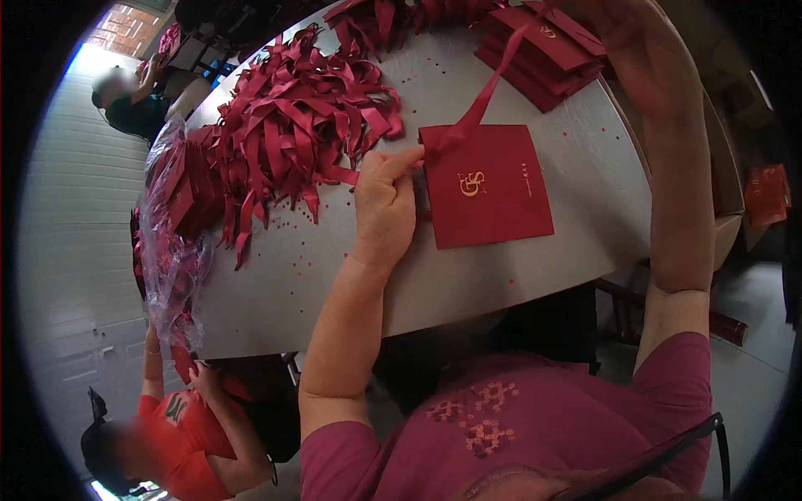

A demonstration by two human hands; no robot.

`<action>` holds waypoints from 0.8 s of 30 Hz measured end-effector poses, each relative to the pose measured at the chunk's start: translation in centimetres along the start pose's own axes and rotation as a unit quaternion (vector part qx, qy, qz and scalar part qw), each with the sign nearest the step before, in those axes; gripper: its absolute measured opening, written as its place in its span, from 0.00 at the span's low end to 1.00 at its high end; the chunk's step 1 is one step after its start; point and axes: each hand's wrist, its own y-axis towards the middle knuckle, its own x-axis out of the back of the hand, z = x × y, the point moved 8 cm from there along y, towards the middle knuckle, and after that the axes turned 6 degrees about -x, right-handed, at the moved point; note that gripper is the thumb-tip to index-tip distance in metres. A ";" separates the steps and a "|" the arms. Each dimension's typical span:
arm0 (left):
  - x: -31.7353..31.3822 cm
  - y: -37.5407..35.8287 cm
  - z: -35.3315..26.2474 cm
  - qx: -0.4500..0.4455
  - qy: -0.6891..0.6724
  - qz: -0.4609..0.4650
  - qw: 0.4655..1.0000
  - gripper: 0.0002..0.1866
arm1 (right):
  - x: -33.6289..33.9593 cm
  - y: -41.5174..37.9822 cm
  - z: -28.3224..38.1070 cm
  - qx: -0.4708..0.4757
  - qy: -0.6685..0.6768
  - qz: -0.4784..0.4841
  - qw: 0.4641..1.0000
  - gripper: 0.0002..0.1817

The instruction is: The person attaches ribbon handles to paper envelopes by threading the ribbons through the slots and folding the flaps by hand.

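A dark red paper gift bag (pixel 493 204) with gold lettering lies flat on the table. My left hand (pixel 386 196) is closed at its upper left edge, thumb and forefinger pinching a red ribbon (pixel 478 104) there. From that edge the ribbon stretches up and to the right, toward my raised right hand (pixel 656 63). The fingers of my right hand are bent around the ribbon's far end at the top of the view, partly cut off by the frame. Left of the bag lies a big heap of loose red ribbons (pixel 292 117).
Stacked red bags (pixel 543 63) stand at the table's far right. More bags under clear plastic (pixel 171 225) line the left edge. Small red dots litter the grey table (pixel 334 292). A co-worker in an orange shirt (pixel 188 430) sits lower left; another person (pixel 134 108) is farther back.
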 end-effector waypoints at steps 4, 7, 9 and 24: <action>0.0 0.1 -0.5 -0.043 0.111 -0.003 0.993 0.17 | -5.2 -0.9 -1.1 -0.001 -0.071 -0.052 0.996 0.11; -0.1 0.1 -0.9 -0.069 0.189 0.004 0.980 0.17 | -6.5 -1.4 -1.7 -0.001 -0.125 -0.094 0.988 0.12; 0.0 0.2 -2.1 -0.101 0.207 -0.020 0.973 0.17 | -7.0 -2.3 -4.8 -0.025 -0.118 0.023 0.992 0.12; 0.3 -1.8 -0.9 0.193 -0.048 0.082 0.977 0.04 | -11.7 -7.0 -14.2 -0.274 -0.185 0.146 0.933 0.05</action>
